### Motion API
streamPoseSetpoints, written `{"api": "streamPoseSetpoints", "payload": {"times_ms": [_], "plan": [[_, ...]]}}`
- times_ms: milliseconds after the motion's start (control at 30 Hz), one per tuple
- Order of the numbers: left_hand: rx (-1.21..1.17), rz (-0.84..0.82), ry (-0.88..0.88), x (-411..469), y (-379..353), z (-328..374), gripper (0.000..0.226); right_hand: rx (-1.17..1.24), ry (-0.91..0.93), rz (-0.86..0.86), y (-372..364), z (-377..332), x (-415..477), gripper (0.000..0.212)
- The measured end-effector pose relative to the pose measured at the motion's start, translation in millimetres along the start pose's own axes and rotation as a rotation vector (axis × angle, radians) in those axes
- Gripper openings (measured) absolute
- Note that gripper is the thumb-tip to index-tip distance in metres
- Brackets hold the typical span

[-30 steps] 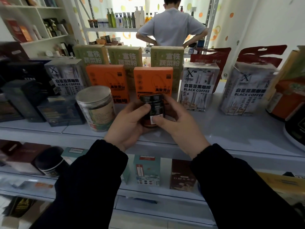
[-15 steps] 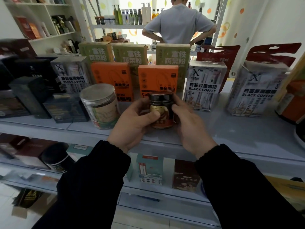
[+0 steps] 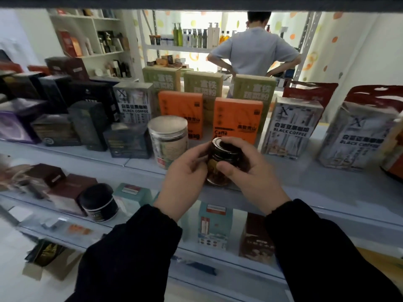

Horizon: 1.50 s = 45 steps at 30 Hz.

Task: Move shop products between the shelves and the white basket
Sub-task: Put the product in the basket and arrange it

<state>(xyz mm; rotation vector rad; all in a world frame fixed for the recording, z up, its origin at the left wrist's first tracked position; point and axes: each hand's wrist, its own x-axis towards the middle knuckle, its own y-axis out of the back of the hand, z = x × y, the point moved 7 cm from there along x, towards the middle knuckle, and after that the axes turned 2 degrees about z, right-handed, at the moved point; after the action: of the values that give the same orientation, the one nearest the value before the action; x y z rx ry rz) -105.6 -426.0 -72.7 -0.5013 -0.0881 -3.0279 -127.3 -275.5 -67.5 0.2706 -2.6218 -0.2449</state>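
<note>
Between both hands: dark-lidded jar (image 3: 225,149), left hand (image 3: 185,173) and right hand (image 3: 253,176) curled round it
Behind right hand: grey box (image 3: 292,127) reading "BLACK COFFEE"

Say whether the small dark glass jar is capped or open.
Capped: a black lid tops the small dark glass jar.

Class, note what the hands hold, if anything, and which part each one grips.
Both hold one small dark jar: the left hand grips its left side; the right hand wraps its lid and right side, thumb on the front.
</note>
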Motion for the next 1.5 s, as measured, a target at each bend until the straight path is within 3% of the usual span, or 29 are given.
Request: {"api": "streamPoseSetpoints", "payload": {"times_ms": [67, 167, 267, 467, 700, 867, 933, 1067, 1167, 1233, 1300, 1500], "plan": [[0.325, 0.011, -0.169, -0.2, 17.8, 14.9, 0.048, 0.026, 0.001, 0.059, -10.1, -2.3, 3.8, 0.039], [0.751, 0.208, -0.430, 0.7, 53.3, 41.0, 0.036, 0.009, -0.009, 0.147, -20.3, -4.6, 11.3, 0.038], [0.807, 0.270, -0.471, 14.3, 83.2, 50.7, 0.041, -0.024, -0.032, 0.193, -25.2, -1.1, 15.8, 0.038], [0.915, 0.020, -0.335, 54.7, 91.8, 32.8, 0.045, -0.229, -0.093, 0.178, -29.4, -0.4, 15.8, 0.041], [0.983, -0.021, -0.403, 59.8, 81.6, 32.4, 0.038, -0.322, -0.123, 0.141, -31.2, 3.6, 14.8, 0.043], [0.859, -0.003, -0.421, 48.7, 75.7, 36.6, 0.037, -0.360, -0.118, 0.114, -31.5, 6.5, 14.4, 0.067], [0.767, 0.040, -0.413, 41.9, 80.6, 46.9, 0.036, -0.425, -0.120, 0.177, -27.6, 6.6, 11.2, 0.076], [0.418, 0.100, -0.292, 16.8, 100.9, 64.7, 0.039, -0.566, 0.142, 0.369, -32.2, -32.3, -19.8, 0.060], [0.092, 0.060, -0.165, -16.2, 100.2, 54.3, 0.041, -0.341, 0.070, 0.147, -66.8, -32.9, -43.2, 0.068], [-0.094, 0.062, -0.094, -37.9, 98.1, 39.3, 0.046, 0.027, -0.118, -0.058, -94.3, -23.2, -58.6, 0.072], [-0.193, 0.088, -0.037, -55.0, 95.8, 23.5, 0.051, 0.291, -0.220, -0.121, -106.5, -17.2, -71.2, 0.070], [-0.634, 0.182, 0.414, -102.1, 64.9, -40.3, 0.069, 0.209, -0.223, -0.025, -103.1, -5.0, -95.2, 0.078]]}}
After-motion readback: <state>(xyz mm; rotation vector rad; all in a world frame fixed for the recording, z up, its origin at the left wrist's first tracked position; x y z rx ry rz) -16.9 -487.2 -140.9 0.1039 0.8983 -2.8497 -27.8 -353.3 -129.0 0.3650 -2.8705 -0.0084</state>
